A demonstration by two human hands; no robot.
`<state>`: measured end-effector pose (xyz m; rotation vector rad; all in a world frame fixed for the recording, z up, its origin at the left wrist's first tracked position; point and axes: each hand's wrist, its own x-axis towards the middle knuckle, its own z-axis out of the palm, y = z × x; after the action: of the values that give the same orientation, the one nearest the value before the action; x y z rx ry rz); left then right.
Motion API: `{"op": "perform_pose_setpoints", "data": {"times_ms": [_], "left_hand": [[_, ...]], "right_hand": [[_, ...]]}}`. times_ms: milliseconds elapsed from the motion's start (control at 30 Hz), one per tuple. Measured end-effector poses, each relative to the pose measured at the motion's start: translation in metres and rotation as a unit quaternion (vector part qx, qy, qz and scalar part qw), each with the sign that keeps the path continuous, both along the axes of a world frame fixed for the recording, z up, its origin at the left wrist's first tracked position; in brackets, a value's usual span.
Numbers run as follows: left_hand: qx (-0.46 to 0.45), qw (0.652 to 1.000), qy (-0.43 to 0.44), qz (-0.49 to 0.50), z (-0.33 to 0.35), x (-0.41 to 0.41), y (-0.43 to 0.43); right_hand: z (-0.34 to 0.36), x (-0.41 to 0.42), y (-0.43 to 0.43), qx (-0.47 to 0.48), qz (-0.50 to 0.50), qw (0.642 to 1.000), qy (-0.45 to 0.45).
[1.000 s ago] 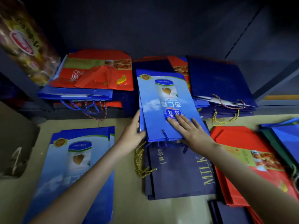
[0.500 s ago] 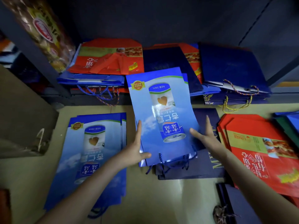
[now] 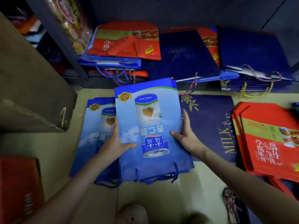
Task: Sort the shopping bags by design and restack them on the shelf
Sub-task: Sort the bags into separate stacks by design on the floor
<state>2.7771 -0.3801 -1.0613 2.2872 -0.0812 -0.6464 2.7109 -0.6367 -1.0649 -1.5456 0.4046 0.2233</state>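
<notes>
I hold a small bundle of flat light-blue bags printed with a can (image 3: 150,125) by both side edges. My left hand (image 3: 115,141) grips its left edge, thumb on top. My right hand (image 3: 186,136) grips its right edge. The bundle hangs partly over a floor pile of the same light-blue design (image 3: 95,131). To the right on the floor lie a navy "MILK" bag pile (image 3: 212,123) and a red bag pile (image 3: 267,139). On the low shelf sit mixed stacks: red bags over blue ones (image 3: 126,41), navy bags (image 3: 182,55) and dark blue bags (image 3: 252,52).
A brown cardboard box (image 3: 29,88) stands at the left, beside the shelf's dark upright post (image 3: 58,39). A packaged snack bag (image 3: 72,18) leans up there. A red box (image 3: 19,188) sits at the lower left. My shoe (image 3: 132,214) shows at the bottom edge.
Both hands have drawn the light-blue bundle off the shelf, toward me and leftward, until it overlaps the matching floor pile. The right hand went from pressing flat on top to gripping the edge.
</notes>
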Motion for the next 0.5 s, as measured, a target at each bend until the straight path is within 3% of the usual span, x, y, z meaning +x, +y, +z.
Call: {"op": "perform_pose_setpoints", "data": {"times_ms": [167,267,500], "left_hand": [[0.099,0.995,0.023,-0.012,-0.007,-0.019,0.066],[0.14,0.989,0.034,0.006,-0.015,-0.024,0.097],[0.173,0.98,-0.047,0.081,-0.027,-0.012,0.122]], "right_hand": [[-0.027,-0.002,0.064,-0.205,0.157,0.965,0.042],[-0.037,0.002,0.097,-0.236,0.202,0.948,0.066],[-0.047,0.033,0.13,-0.222,0.228,0.945,0.075]]}}
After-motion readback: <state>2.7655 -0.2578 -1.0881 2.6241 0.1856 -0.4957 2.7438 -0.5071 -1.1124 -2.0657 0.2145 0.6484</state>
